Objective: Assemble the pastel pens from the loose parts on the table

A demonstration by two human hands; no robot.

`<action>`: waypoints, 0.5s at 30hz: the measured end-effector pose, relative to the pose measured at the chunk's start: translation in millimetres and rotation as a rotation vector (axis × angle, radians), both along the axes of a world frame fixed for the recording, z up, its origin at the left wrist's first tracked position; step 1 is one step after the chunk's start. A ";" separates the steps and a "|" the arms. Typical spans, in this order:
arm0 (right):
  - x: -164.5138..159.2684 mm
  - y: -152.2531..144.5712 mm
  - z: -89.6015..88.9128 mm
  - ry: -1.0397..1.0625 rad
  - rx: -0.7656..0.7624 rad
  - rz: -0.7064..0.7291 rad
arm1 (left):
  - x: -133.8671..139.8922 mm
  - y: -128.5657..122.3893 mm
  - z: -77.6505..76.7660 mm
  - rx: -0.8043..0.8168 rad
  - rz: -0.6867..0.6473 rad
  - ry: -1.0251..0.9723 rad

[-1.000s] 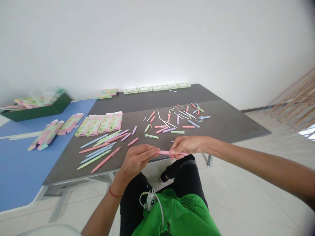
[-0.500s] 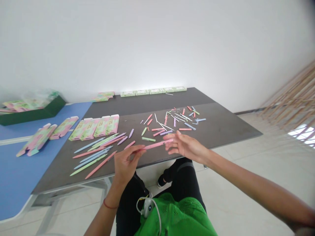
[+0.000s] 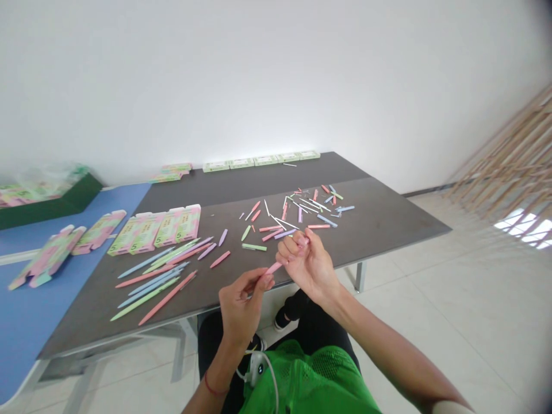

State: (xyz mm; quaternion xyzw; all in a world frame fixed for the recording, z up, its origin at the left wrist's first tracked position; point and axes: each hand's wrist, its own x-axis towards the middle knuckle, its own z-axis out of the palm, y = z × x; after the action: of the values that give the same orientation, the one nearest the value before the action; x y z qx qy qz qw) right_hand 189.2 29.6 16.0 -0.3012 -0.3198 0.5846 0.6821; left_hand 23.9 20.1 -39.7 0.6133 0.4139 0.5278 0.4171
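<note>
A pink pen point(image 3: 273, 268) is held between my two hands above the table's near edge. My left hand point(image 3: 244, 292) pinches one end of it with thumb and fingers. Around the other end my right hand point(image 3: 305, 261) is closed, and its fingers hide most of that part. Beyond my hands lie loose pen parts: white refills point(image 3: 282, 223), a green barrel piece point(image 3: 254, 247) and short coloured pieces, some red, purple and blue. To the left several whole pens, among them a red pen point(image 3: 168, 298), lie side by side.
Pink and green cartons point(image 3: 177, 225) lie in a row behind the pens. More boxes point(image 3: 241, 163) line the table's point(image 3: 388, 224) back edge. On the blue table point(image 3: 26, 322) at left are flat cartons point(image 3: 47, 256) and a dark green bin point(image 3: 73, 198) with packets.
My right hand has closed around the pen's far end, where its fingers were spread before. My left hand has moved right, and the view has shifted slightly.
</note>
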 end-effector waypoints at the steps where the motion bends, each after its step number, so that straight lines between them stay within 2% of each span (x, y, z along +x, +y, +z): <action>1: -0.2 -0.4 0.3 0.026 -0.003 -0.009 | 0.2 -0.2 -1.5 0.006 0.008 0.007; 5: -0.8 -0.8 -3.0 0.026 -0.046 -0.049 | -3.4 0.4 -2.1 0.054 -0.024 0.140; 9: 4.5 2.6 -13.0 -0.031 -0.044 -0.055 | -12.0 4.5 9.2 0.212 -0.096 0.391; 12: 22.6 4.8 -18.1 -0.155 0.023 0.066 | -22.9 11.3 17.1 0.366 -0.100 0.551; 15: 46.8 5.6 -15.6 -0.442 0.098 0.216 | -34.5 20.0 19.0 0.491 -0.076 0.668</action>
State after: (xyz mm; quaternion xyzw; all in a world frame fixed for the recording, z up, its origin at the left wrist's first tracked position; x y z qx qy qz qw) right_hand 236.1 35.2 0.3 -0.3522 -0.5197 0.5578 0.5429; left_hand -10.6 40.0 -20.6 0.8469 0.3654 0.3670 0.1207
